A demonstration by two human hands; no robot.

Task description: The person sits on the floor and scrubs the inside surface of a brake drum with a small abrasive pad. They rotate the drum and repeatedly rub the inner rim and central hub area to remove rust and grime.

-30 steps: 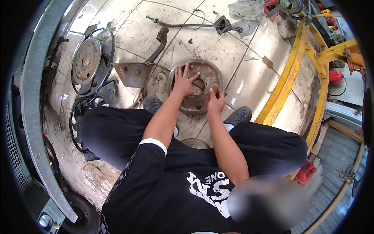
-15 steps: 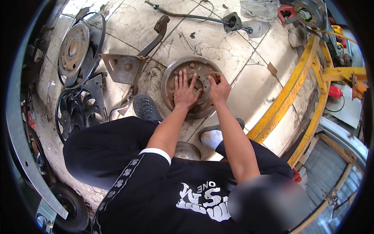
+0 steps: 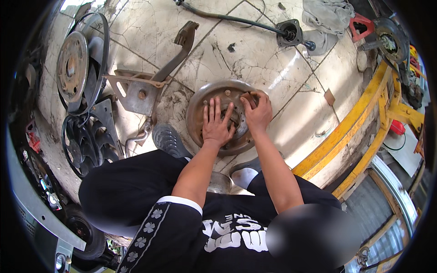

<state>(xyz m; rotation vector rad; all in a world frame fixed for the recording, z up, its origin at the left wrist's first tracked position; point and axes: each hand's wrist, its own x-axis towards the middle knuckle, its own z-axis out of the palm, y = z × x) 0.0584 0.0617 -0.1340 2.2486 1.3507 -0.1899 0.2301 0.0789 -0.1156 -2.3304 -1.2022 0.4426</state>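
A round, rusty brake drum (image 3: 195, 119) with studs and a central hole lies flat on the floor between my feet. My left hand (image 3: 217, 125) rests on it with the fingers spread, covering part of the centre. At the drum's right side, my right hand (image 3: 259, 113) is closed on a small brown piece (image 3: 249, 98) that looks like folded sandpaper. That piece is against the drum's face, and the fingers hide part of it.
A pedal with its bracket (image 3: 142, 96) lies left of the drum. Beyond it are a rusty wheel disc (image 3: 73, 68) and a black fan (image 3: 86, 141). A gear lever (image 3: 290, 34) lies ahead. A yellow metal frame (image 3: 346, 127) bounds the right side.
The view has shifted, so surrounding things sit differently in it. My right hand remains on the drum's right side, and the brown piece shows more clearly. My left hand stays flat on the drum.
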